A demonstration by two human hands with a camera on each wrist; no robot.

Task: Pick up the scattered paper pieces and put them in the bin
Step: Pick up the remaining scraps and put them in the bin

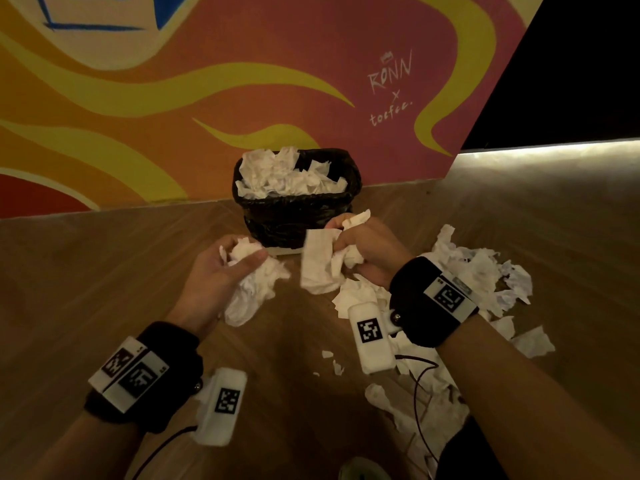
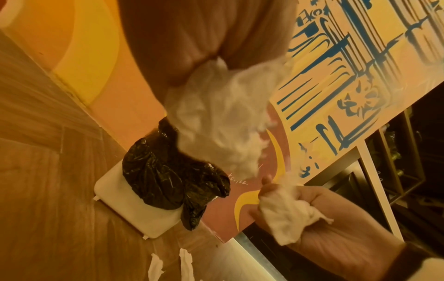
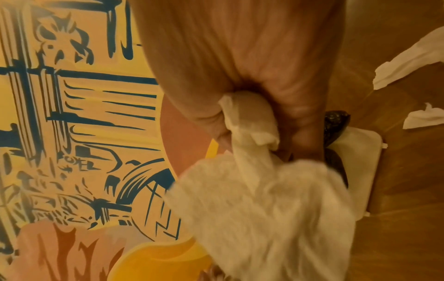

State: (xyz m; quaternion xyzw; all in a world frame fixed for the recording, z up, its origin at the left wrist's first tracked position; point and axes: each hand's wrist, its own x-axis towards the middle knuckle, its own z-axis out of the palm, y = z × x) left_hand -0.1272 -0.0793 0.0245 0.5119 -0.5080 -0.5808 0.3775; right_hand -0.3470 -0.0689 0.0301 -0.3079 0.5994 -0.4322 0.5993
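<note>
Both hands loaded, short of the bin (image 1: 298, 202). Left hand (image 1: 221, 268) has fingers curled round a crumpled wad of paper (image 1: 252, 285), tail hanging loose below the palm. Right hand (image 1: 367, 251) is fisted on a bigger bunch (image 1: 322, 268), with a flat sheet dangling off its left side. Bin sits against the painted wall (image 1: 173, 98), black liner, already heaped with paper (image 1: 287, 174) above the rim. More scraps (image 1: 485, 282) on the wood floor (image 1: 86, 271), right of the bin and near the right forearm, so the job is partly done. Risks: the pile is over the rim, so new wads dropped on top likely roll off onto the floor; needs pressing down. Dangling sheet is barely pinched and could slip out on the way. The liner looks loose and could shift if pushed hard.
</note>
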